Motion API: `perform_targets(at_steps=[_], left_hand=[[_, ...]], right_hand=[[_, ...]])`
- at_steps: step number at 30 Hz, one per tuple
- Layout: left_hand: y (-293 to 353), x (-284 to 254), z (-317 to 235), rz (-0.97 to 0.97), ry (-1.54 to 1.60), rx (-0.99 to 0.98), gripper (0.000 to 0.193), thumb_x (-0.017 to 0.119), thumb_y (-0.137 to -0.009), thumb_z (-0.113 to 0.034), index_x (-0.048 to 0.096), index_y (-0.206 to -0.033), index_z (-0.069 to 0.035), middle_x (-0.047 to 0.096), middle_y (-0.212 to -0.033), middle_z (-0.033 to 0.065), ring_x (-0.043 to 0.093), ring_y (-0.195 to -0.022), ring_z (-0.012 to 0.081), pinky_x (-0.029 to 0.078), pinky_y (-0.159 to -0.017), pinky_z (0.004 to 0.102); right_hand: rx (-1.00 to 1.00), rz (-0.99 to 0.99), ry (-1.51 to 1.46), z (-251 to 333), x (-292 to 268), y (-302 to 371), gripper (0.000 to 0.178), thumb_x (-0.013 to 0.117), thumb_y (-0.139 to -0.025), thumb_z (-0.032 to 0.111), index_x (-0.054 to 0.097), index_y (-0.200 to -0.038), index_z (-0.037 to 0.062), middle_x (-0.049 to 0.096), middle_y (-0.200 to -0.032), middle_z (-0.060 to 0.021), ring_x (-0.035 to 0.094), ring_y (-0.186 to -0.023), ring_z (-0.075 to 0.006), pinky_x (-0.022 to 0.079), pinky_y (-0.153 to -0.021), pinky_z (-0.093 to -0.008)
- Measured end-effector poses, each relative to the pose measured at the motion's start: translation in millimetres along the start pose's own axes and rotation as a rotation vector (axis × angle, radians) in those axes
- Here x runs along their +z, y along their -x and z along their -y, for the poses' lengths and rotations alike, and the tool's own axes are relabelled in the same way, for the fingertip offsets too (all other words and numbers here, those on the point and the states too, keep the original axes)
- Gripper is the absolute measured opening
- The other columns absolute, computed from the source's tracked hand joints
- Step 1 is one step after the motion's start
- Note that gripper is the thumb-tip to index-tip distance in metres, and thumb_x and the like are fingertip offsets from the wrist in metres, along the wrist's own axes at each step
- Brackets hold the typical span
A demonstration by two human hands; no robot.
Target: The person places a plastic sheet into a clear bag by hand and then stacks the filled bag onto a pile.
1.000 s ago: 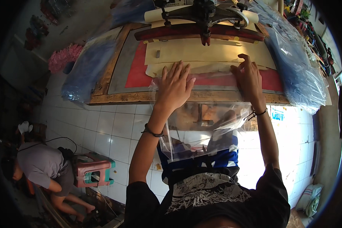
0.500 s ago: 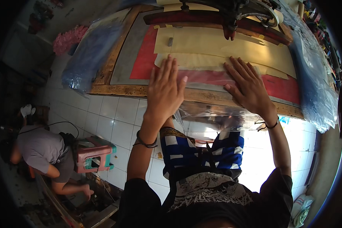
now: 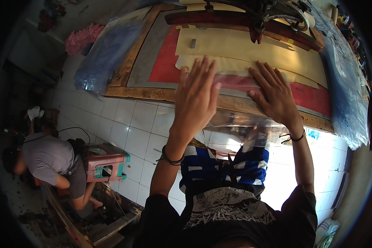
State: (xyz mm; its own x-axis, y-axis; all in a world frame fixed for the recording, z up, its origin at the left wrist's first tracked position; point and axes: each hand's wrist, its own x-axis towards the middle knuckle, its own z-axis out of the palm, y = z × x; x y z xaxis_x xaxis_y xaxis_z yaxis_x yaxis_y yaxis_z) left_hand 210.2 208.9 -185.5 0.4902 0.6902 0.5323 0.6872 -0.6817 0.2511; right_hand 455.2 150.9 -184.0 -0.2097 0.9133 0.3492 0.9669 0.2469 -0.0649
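1. A wooden-framed printing screen [image 3: 169,94] is seen lying flat on the work table, filling the upper middle of the view; its near wooden edge runs just in front of the hands, and a grey border and red field are shown inside the frame.
2. A dark red squeegee arm [image 3: 252,18] is seen lying across the far edge of the screen.
3. Heaps of clear plastic bags [image 3: 107,53] are piled against the left edge of the frame, and more [image 3: 347,91] against its right edge.
4. Cream paper sheets [image 3: 244,51] are spread over the red field, toward the far edge.
5. A clear plastic sheet [image 3: 239,122] is draped over the near edge of the frame and hangs down toward the blue-and-white shorts.
6. Compared with a second ago, the screen is seen closer and larger, and both hands are placed further in over the near edge; the plastic is judged to be pressed flat rather than gripped.
7. The left hand [image 3: 196,97] is spread open, fingers straight, and appears raised slightly above the near edge, grasping nothing.
8. The right hand [image 3: 275,97] is laid flat, palm down, on the plastic at the near edge, also unclenched.
9. A crouching person [image 3: 49,159] beside a pink stool [image 3: 105,163] is seen on the tiled floor, lower left.
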Motion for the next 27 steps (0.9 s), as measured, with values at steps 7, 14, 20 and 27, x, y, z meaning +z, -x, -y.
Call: perform_targets(at_steps=[7,14,20,27], left_hand=[[18.4,16.7,14.1,0.101,-0.194,-0.022,0.053,0.040,-0.104,-0.037,0.042,-0.147,-0.006,0.043,-0.151,0.0130,0.036,-0.143,0.0262,0.021,-0.120,0.0467],[27.7,4.1,40.2,0.098,-0.153,-0.154,0.050,0.035,-0.106,-0.033,0.040,-0.149,-0.008,0.036,-0.156,0.0119,0.031,-0.145,0.0268,0.020,-0.120,0.0449],[34.9,11.4,33.3,0.027,-0.266,-0.187,0.050,0.033,-0.106,-0.032,0.040,-0.149,-0.008,0.035,-0.156,0.0132,0.031,-0.145,0.0304,0.024,-0.119,0.0456],[44.2,8.3,46.4,-0.243,0.198,-0.107,0.048,0.054,-0.100,-0.023,0.044,-0.143,-0.005,0.038,-0.153,0.0182,0.035,-0.142,0.0342,0.027,-0.117,0.0451]], right_hand=[[-0.042,0.040,-0.047,-10.2,-7.3,5.7,0.058,0.048,-0.100,0.045,0.046,-0.145,0.0082,0.039,-0.152,-0.0192,0.034,-0.142,-0.0379,0.024,-0.118,-0.0482],[0.104,0.045,0.007,-38.5,-15.0,32.0,0.056,0.042,-0.102,0.044,0.045,-0.145,0.0077,0.038,-0.153,-0.0162,0.031,-0.144,-0.0366,0.023,-0.118,-0.0486],[0.074,-0.059,0.009,-36.6,-10.7,38.6,0.049,0.052,-0.099,0.038,0.051,-0.139,0.0086,0.044,-0.148,-0.0181,0.038,-0.139,-0.0383,0.028,-0.115,-0.0498],[0.000,0.013,-0.283,-18.3,-5.9,-10.2,0.045,0.060,-0.093,0.044,0.063,-0.119,0.0077,0.059,-0.129,-0.0150,0.053,-0.123,-0.0327,0.039,-0.104,-0.0471]])
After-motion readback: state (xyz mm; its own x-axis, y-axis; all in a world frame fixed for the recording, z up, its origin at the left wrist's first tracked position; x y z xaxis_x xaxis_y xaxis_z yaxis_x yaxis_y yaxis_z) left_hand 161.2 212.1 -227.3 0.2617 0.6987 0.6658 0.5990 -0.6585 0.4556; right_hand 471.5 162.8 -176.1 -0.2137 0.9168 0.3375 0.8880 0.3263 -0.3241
